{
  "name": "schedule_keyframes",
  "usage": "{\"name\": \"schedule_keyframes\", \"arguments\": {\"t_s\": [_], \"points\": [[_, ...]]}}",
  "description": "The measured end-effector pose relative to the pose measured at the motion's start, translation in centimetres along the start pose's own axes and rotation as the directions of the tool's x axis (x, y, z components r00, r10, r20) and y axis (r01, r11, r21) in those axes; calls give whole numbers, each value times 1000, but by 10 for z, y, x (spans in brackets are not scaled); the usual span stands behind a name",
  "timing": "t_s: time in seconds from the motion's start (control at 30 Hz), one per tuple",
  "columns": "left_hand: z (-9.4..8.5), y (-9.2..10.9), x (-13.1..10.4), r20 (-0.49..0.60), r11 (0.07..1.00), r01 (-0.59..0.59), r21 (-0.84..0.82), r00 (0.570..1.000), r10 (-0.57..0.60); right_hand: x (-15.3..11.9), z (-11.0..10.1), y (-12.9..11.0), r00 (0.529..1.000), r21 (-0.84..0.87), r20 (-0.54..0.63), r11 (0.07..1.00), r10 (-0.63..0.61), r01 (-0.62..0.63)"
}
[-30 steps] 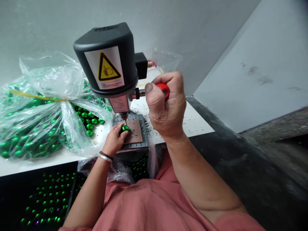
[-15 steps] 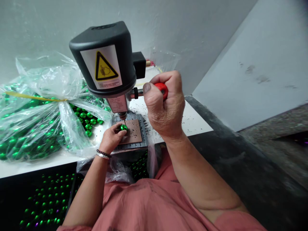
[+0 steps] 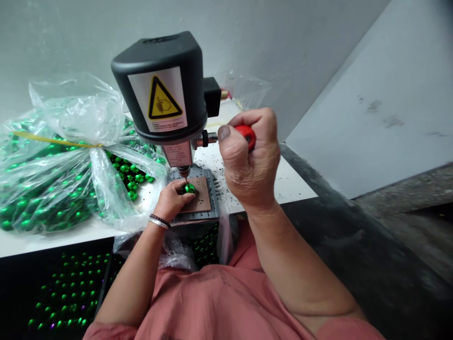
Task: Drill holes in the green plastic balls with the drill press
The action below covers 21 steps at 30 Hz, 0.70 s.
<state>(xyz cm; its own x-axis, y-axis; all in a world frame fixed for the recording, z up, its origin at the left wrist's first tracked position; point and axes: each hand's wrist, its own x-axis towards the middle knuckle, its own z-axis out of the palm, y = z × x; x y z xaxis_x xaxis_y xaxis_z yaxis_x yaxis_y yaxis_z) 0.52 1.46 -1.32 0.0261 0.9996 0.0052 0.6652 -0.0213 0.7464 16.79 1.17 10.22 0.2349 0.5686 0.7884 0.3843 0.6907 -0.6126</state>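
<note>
one green ball [image 3: 189,188] is being worked on: it is pinched between the thumb and fingers of the left hand [image 3: 171,200], which is closed only as far as the ball allows, and it is rested on the brown board [image 3: 203,193] over the grey base [image 3: 214,205], directly below the chuck [image 3: 183,172] of the black-housed machine [image 3: 191,85]. the red knob [image 3: 249,138] at the end of the lever [image 3: 212,137] is gripped in the right hand [image 3: 253,170], with the fingers wrapped tightly round it and the thumb laid alongside. by this pose, the ball is judged to be partway through its handling: it has been placed and is being steadied, but it has not been let go. the thin bit [image 3: 186,180] is seen at or just above the top of the ball; whether the surface has been touched or pierced cannot be told. dark crumbs [image 3: 219,182] are scattered over the white table [image 3: 299,183] beside the base, by which earlier cutting is suggested. many more green balls [image 3: 132,168] are contained in and around the clear plastic bag [image 3: 102,179], but whether they have been worked or are left to be worked cannot be made out.
</note>
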Motion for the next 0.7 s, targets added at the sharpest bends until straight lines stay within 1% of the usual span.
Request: {"name": "schedule_keyframes", "arguments": {"t_s": [0.17,0.27,0.4,0.6,0.7], "points": [[2,-4,-1,-25,999,4,-35,1000,-5,-6,-3,2,999,-52,-6,998,-47,46],[3,-6,-1,-33,999,1,-32,999,-2,-14,-8,6,994,-109,37,988,-103,106],[3,-6,-1,-33,999,-26,-27,999,26,-22,-11,11,983,-133,88,976,-158,169],[3,-4,-2,-34,998,-56,11,998,56,-30,-9,16,982,-136,78,974,-174,183],[2,-2,-3,-38,999,-35,26,999,36,-35,-9,18,982,-144,68,972,-179,187]]}}
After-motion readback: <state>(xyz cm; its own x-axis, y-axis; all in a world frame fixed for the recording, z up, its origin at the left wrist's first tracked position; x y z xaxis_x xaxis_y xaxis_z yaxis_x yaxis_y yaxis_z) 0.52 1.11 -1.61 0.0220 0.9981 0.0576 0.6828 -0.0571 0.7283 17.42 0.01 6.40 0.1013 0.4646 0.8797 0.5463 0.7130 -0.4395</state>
